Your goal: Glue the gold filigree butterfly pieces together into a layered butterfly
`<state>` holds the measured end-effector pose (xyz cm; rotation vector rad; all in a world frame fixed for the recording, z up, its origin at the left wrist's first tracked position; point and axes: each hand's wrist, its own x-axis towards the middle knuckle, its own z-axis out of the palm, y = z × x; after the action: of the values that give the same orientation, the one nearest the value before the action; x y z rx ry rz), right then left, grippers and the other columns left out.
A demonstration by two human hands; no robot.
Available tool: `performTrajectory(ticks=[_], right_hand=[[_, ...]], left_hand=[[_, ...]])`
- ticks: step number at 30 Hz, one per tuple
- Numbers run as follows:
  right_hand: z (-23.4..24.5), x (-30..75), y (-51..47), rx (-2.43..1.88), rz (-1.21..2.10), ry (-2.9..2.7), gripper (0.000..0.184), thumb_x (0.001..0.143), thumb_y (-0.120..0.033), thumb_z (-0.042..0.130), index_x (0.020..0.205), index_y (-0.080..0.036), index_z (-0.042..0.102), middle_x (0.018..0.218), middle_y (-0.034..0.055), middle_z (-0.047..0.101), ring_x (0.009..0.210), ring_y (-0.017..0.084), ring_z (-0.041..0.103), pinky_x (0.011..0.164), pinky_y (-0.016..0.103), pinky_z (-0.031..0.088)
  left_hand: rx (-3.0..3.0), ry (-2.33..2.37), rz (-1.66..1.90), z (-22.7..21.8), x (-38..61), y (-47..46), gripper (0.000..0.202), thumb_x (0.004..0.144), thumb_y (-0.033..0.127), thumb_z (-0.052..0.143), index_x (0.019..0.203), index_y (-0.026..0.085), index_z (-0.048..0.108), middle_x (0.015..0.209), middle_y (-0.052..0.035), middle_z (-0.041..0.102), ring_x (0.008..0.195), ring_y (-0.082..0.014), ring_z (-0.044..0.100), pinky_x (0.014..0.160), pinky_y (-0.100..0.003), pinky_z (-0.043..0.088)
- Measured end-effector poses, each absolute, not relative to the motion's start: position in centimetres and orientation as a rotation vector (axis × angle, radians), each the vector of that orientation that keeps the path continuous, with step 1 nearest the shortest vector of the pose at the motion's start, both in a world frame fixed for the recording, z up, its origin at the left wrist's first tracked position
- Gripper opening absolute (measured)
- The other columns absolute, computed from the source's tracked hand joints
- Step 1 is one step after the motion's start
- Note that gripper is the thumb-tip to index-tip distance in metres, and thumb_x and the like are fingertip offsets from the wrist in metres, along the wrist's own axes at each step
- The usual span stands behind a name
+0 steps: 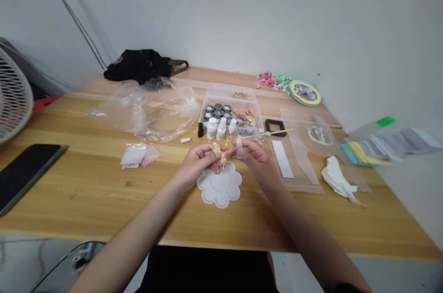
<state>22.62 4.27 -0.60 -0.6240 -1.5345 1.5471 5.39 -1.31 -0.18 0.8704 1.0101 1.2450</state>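
Observation:
My left hand (204, 160) is closed in a pinch on a small gold metal ornament (223, 158), shaped somewhat like a butterfly. My right hand (254, 157) grips a small whitish tube (239, 147), its narrow end pointing up close to the ornament. A thin wooden stick (275, 133) juts out to the right above the right hand; whether the fingers hold it too, I cannot tell. Beneath both hands lies a white flower-shaped palette (221, 198). Just beyond the hands stand small white bottles (212, 129).
Behind the bottles sits a clear plastic box (212, 92) with dark jars and gold pieces. A crumpled plastic bag (138, 113), small packets (136, 154) and a phone (29, 173) lie left. Plastic sheets (304, 177), a black frame (276, 127) and a tissue (337, 177) lie right.

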Motion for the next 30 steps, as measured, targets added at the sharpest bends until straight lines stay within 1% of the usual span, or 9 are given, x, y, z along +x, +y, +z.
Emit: performTrajectory(ticks=[3, 6, 8, 10, 12, 16, 21, 25, 30], right_hand=[[-0.2, 22.7, 4.4, -0.716, 1.451, -1.571, 0.020, 0.087, -0.041, 0.063, 0.100, -0.029, 0.070, 0.086, -0.0005, 0.072, 0.084, 0.014, 0.065, 0.083, 0.033, 0.050], [0.3, 22.8, 4.4, -0.784, 1.419, -1.555, 0.020, 0.086, -0.042, 0.063, 0.097, -0.028, 0.071, 0.078, -0.0016, 0.066, 0.074, 0.012, 0.059, 0.075, 0.030, 0.048], [0.8, 22.7, 4.3, -0.784, 1.453, -1.526, 0.020, 0.085, -0.041, 0.064, 0.096, -0.027, 0.072, 0.072, -0.0027, 0.061, 0.068, 0.011, 0.055, 0.069, 0.029, 0.046], [1.3, 22.2, 4.2, -0.749, 1.522, -1.480, 0.020, 0.083, -0.039, 0.066, 0.099, -0.027, 0.070, 0.069, -0.0035, 0.060, 0.065, 0.011, 0.053, 0.065, 0.028, 0.044], [1.9, 21.6, 4.1, -0.708, 1.600, -1.389, 0.019, 0.079, -0.036, 0.070, 0.095, -0.026, 0.068, 0.065, -0.0042, 0.060, 0.062, 0.010, 0.052, 0.061, 0.027, 0.043], [2.3, 20.5, 4.5, -0.693, 1.721, -1.155, 0.020, 0.068, -0.033, 0.078, 0.080, -0.023, 0.065, 0.057, -0.0059, 0.054, 0.056, 0.009, 0.049, 0.056, 0.024, 0.040], [1.3, 20.5, 4.7, -0.772, 1.738, -1.040, 0.023, 0.061, -0.031, 0.080, 0.079, -0.022, 0.069, 0.056, -0.0066, 0.053, 0.053, 0.008, 0.046, 0.052, 0.023, 0.038], [1.0, 20.9, 4.4, -0.817, 1.723, -1.050, 0.022, 0.063, -0.035, 0.078, 0.080, -0.022, 0.071, 0.058, -0.0056, 0.056, 0.054, 0.008, 0.048, 0.053, 0.023, 0.039], [1.0, 20.9, 4.0, -0.840, 1.678, -1.121, 0.025, 0.067, -0.044, 0.075, 0.077, -0.022, 0.067, 0.058, -0.0049, 0.057, 0.054, 0.010, 0.051, 0.053, 0.025, 0.043]], left_hand=[[0.855, 1.059, 1.296, 0.0, 5.4, -1.4, 0.014, 0.071, 0.027, 0.071, 0.074, 0.014, 0.066, 0.050, 0.0038, 0.060, 0.042, -0.0069, 0.051, 0.048, -0.020, 0.040], [0.825, 1.089, 1.320, 0.3, 5.3, -1.4, 0.015, 0.069, 0.025, 0.068, 0.079, 0.014, 0.070, 0.052, 0.0033, 0.061, 0.046, -0.0083, 0.053, 0.049, -0.020, 0.040], [0.812, 1.083, 1.324, 0.3, 5.3, -1.4, 0.014, 0.069, 0.025, 0.067, 0.078, 0.014, 0.070, 0.051, 0.0032, 0.060, 0.048, -0.0095, 0.055, 0.050, -0.021, 0.041], [0.794, 1.060, 1.321, 0.3, 5.4, -1.4, 0.014, 0.070, 0.025, 0.067, 0.079, 0.014, 0.070, 0.051, 0.0035, 0.059, 0.047, -0.0104, 0.056, 0.049, -0.022, 0.042], [0.783, 1.045, 1.315, 0.3, 5.4, -1.4, 0.015, 0.070, 0.025, 0.067, 0.081, 0.015, 0.069, 0.053, 0.0029, 0.061, 0.046, -0.0110, 0.057, 0.049, -0.023, 0.042], [0.802, 1.048, 1.300, 0.5, 5.5, -1.6, 0.015, 0.070, 0.026, 0.068, 0.080, 0.015, 0.068, 0.055, 0.0012, 0.064, 0.045, -0.0116, 0.059, 0.048, -0.023, 0.044], [0.864, 1.048, 1.271, 0.6, 5.5, -1.8, 0.017, 0.070, 0.028, 0.071, 0.078, 0.014, 0.066, 0.055, 0.0011, 0.065, 0.046, -0.0112, 0.060, 0.049, -0.023, 0.045], [0.918, 1.044, 1.232, 0.6, 5.6, -1.9, 0.019, 0.070, 0.029, 0.074, 0.078, 0.014, 0.067, 0.057, 0.0005, 0.066, 0.047, -0.0111, 0.060, 0.049, -0.023, 0.046], [0.976, 1.025, 1.186, 0.5, 5.5, -1.9, 0.021, 0.071, 0.033, 0.074, 0.078, 0.014, 0.068, 0.058, 0.0000, 0.065, 0.047, -0.0113, 0.060, 0.048, -0.023, 0.045]])
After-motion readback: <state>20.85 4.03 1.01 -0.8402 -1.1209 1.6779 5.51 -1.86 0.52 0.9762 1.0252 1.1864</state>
